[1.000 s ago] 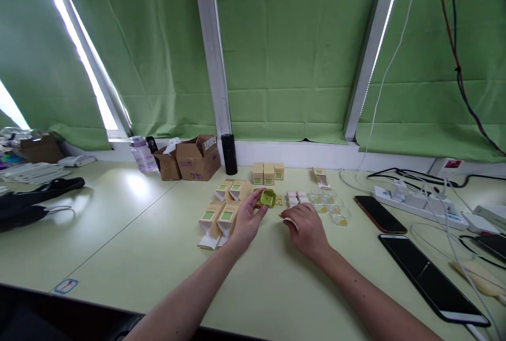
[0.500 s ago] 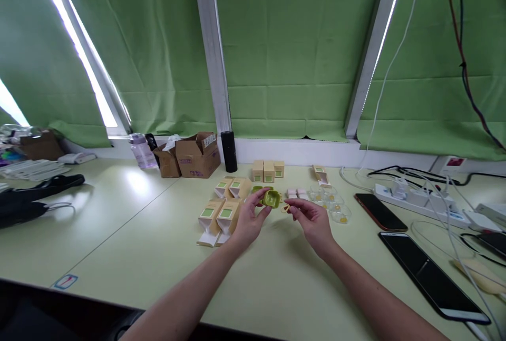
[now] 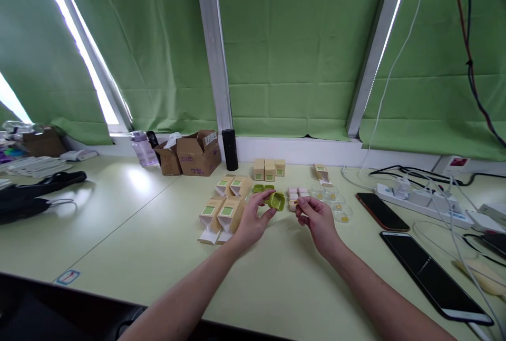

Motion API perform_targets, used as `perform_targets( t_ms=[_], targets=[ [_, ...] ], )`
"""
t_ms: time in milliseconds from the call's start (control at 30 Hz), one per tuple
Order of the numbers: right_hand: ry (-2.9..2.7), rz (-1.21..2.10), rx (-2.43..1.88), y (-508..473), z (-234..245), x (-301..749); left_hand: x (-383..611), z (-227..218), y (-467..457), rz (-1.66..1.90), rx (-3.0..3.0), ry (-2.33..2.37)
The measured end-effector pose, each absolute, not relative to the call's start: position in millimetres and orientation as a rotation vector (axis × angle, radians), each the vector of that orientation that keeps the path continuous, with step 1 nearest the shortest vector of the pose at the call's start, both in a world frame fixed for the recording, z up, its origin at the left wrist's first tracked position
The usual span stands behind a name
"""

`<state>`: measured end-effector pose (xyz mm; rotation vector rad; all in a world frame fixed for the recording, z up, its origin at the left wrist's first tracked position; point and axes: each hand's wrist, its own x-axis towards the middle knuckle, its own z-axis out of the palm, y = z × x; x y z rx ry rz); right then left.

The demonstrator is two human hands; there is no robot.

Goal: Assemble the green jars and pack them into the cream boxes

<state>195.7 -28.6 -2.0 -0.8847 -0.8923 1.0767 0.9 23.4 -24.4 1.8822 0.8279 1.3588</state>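
Green cup [image 3: 278, 201] gripped between the left hand's [image 3: 253, 217] thumb and fingers; at its 3 o'clock, the right hand [image 3: 318, 222] pinches a pale piece [image 3: 295, 202], mostly hidden. Pink blocks [image 3: 293, 191] lie at 2, boxes [image 3: 230, 214] at 8 to 9. Bare table [image 3: 276, 278] opens at 6, its edge at 7; the frame cuts both forearms [image 3: 200, 283].

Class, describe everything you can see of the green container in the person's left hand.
The green container is small, olive-green and squarish with rounded corners, and looks like moulded plastic. It is open, tilted so that its hollow inside shows to the camera. The left hand holds it from the left between thumb and fingers, over the table. The right hand does not touch it.
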Motion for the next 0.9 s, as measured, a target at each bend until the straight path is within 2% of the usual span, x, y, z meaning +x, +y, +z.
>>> perform_targets(
  t_ms=[267, 500, 900],
  targets=[
    [-0.913, 1.191, -0.758, -32, -2, 198, 2, -22, 22, 1.337, 1.92, 0.814],
    [-1.024, 1.095, -0.721, -32, -4, 198, 2, -22, 20, 1.377, 1.921, 0.837],
    [-1.327, 0.561, -0.941, -39, -7, 191, 3, -21, 18, 1.391, 1.928, 0.759]
  ],
)
